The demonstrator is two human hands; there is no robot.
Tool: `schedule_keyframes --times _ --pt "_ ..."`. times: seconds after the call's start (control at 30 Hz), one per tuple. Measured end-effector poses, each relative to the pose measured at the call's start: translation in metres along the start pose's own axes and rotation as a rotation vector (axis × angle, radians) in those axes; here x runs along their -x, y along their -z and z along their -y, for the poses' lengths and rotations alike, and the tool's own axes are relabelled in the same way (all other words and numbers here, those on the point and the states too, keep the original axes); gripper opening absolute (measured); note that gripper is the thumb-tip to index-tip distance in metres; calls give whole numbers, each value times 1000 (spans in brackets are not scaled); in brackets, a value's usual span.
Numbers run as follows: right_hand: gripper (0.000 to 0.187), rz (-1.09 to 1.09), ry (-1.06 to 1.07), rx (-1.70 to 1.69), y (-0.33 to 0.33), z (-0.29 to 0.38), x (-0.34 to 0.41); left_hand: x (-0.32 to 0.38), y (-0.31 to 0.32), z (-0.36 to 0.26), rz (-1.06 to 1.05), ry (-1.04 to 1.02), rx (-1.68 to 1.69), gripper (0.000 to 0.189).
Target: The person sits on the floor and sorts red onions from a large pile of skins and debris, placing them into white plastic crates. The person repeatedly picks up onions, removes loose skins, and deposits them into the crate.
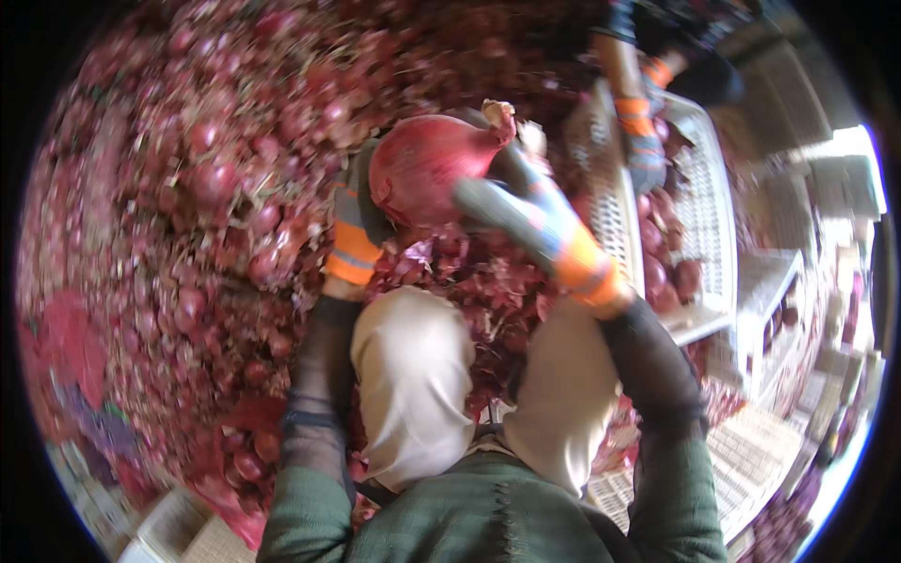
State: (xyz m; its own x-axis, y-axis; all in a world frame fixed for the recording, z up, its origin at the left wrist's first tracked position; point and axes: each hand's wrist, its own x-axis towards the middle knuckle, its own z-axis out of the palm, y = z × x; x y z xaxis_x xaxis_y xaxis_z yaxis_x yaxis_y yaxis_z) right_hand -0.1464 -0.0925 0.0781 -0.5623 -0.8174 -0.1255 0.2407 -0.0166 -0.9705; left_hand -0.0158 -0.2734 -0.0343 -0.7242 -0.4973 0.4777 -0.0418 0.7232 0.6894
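Note:
A large red onion (pixel 429 169) with a dry, papery neck is held up in front of my knees. My left hand (pixel 359 211), in a grey and orange work glove, grips it from the left, its fingers partly hidden behind the bulb. On the other side my right hand (pixel 542 218), gloved alike and blurred, has its thumb against or just in front of the onion's lower right; whether it presses on the skin I cannot tell. Loose onion skins (pixel 450 260) lie below, between my knees.
A broad heap of red onions (pixel 211 183) with dry skins spreads ahead and to the left. At the right, a co-worker's gloved hand (pixel 644 155) reaches into a white plastic crate (pixel 718 204) holding onions. A red mesh bag (pixel 218 485) lies lower left, and more crates (pixel 753 457) stand lower right.

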Motion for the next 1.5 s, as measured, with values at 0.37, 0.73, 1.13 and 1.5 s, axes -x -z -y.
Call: schedule_keyframes --times 0.37,0.73,1.13,1.5 --pt "28 -558 278 -780 138 25 86 33 87 56 65 250 -5 27" --pt "18 -1172 672 145 396 51 164 226 128 96 306 1147 -109 25" --pt "30 -1076 148 1230 486 -125 123 229 83 70 407 1078 -124 22" --pt "56 -445 314 1354 232 -58 108 -19 -89 65 275 119 -90 19"
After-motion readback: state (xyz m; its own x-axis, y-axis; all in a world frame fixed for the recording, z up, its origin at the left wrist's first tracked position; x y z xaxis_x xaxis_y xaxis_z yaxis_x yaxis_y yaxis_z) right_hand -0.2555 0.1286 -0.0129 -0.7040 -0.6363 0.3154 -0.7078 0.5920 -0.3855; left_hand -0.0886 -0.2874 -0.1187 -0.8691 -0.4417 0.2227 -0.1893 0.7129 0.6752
